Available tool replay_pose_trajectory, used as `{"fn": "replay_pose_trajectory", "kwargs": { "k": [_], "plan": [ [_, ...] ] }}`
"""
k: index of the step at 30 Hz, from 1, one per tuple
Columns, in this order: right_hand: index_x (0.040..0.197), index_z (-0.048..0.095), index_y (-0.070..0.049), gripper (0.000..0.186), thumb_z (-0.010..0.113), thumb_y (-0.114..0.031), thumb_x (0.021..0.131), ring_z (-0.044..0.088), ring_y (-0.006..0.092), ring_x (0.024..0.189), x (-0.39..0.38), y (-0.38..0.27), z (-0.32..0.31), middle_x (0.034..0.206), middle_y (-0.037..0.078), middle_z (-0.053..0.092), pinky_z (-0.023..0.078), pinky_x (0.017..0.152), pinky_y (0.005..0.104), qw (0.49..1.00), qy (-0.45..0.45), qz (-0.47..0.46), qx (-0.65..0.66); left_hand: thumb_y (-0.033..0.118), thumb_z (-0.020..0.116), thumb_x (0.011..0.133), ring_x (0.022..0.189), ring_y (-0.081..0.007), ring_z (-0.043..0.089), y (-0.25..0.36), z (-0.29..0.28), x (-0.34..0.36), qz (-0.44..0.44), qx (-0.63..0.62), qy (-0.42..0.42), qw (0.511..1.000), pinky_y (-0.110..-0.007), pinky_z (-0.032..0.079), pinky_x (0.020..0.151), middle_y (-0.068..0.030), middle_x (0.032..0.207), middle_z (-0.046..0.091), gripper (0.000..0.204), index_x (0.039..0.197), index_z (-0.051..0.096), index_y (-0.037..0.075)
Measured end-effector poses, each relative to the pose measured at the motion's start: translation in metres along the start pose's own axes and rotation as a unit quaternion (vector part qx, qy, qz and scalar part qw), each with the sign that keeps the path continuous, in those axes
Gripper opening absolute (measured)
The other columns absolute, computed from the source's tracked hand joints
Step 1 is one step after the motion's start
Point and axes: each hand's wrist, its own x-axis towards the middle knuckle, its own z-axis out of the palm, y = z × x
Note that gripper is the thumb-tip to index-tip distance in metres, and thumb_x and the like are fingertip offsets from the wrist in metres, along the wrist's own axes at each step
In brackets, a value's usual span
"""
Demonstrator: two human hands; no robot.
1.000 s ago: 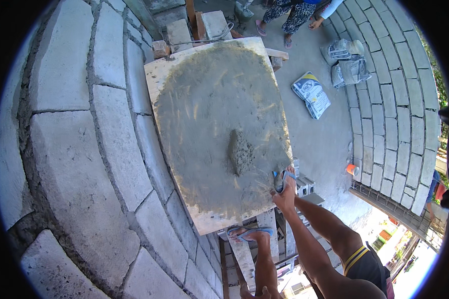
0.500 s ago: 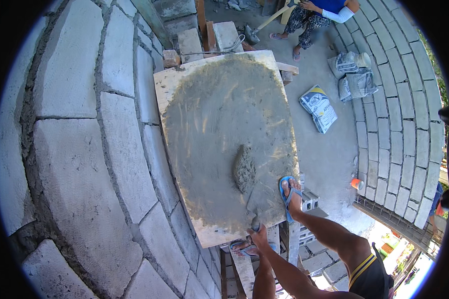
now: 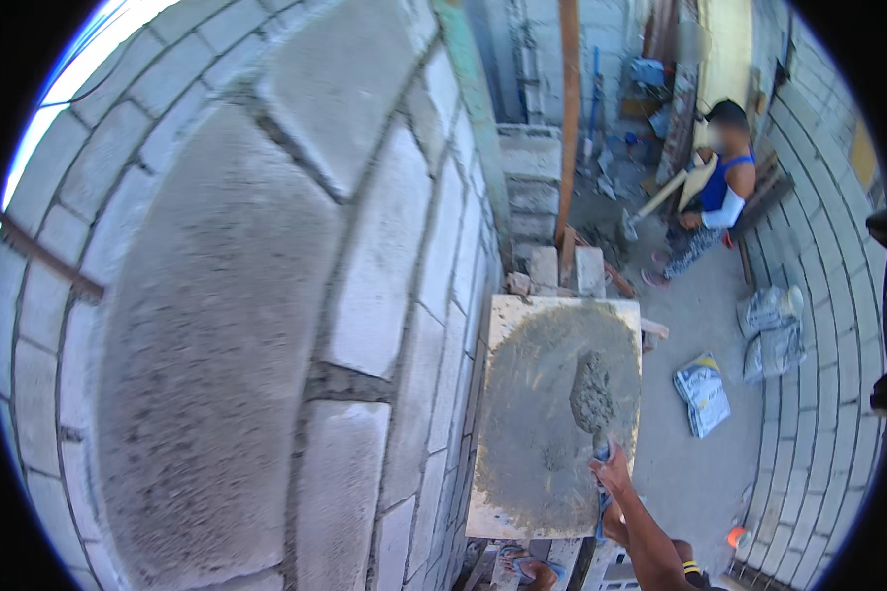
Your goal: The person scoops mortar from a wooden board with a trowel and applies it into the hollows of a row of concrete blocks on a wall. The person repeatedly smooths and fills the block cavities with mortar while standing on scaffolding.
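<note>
The right hand reaches in over the right side of the board, its fingers curled around the handle of a trowel. The forearm slants up and leftward from the lower edge, with the hand at its upper end and the wrist close to the board's right edge. The trowel points away from the person, toward a lump of mortar right of the board's middle; its blade is too hard to make out against the mortar. A thin grey smear covers most of the board, leaving pale wood at the rim.

The left hand is out of view, so I cannot tell how it is held. One foot is just below the board's near edge, beneath the tall block wall. Farther off, a co-worker holds a shovel; a bag lies on the floor.
</note>
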Motion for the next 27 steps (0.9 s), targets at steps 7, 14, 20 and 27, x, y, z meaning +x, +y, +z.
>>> {"fn": "replay_pose_trajectory", "kwargs": {
  "k": [7, 14, 20, 27],
  "plan": [
    [0.093, 0.052, -0.001, 0.025, 0.068, 0.005, 0.074, 0.054, 0.0141, 0.045, -0.175, -0.298, -0.085, 0.064, 0.004, 0.055, 0.044, 0.042, 0.0308, 0.977, -0.168, 0.000, -0.130, 0.020, 0.067, 0.086, 0.109, -0.0242, 0.064, -0.081, -0.058, -0.120, -0.048, -0.092, -0.015, 0.995, -0.041, 0.047, 0.096, -0.0167, 0.111, 0.068, 0.041, 0.123, 0.062, 0.001],
    [0.097, 0.056, 0.000, 0.036, 0.078, -0.006, 0.069, 0.053, 0.0137, 0.047, -0.272, -0.604, -0.065, 0.068, 0.005, 0.058, 0.042, 0.044, 0.0296, 0.886, -0.381, 0.030, -0.261, 0.047, 0.073, 0.075, 0.098, -0.0407, 0.069, -0.120, -0.116, -0.183, -0.108, -0.200, 0.067, 0.971, -0.047, 0.055, 0.087, -0.0241, 0.100, 0.072, 0.052, 0.108, 0.072, 0.007],
    [0.097, 0.062, 0.000, 0.042, 0.081, -0.024, 0.069, 0.052, 0.0109, 0.065, -0.276, -0.796, 0.088, 0.077, 0.004, 0.063, 0.045, 0.060, 0.0287, 0.605, -0.543, -0.204, -0.545, 0.036, 0.077, 0.073, 0.093, -0.0368, 0.071, -0.125, -0.102, -0.269, -0.270, -0.296, 0.148, 0.904, -0.045, 0.056, 0.082, -0.0223, 0.095, 0.073, 0.045, 0.102, 0.072, 0.002],
    [0.116, 0.061, 0.001, 0.047, 0.071, -0.015, 0.073, 0.068, 0.0343, 0.084, -0.381, -0.828, 0.301, 0.086, 0.016, 0.069, 0.052, 0.073, 0.0450, 0.041, -0.419, -0.572, -0.704, 0.030, 0.077, 0.077, 0.097, -0.0369, 0.071, -0.069, -0.085, -0.331, -0.259, -0.435, 0.238, 0.829, -0.043, 0.056, 0.084, -0.0231, 0.097, 0.073, 0.048, 0.113, 0.069, 0.001]
  ]
}}
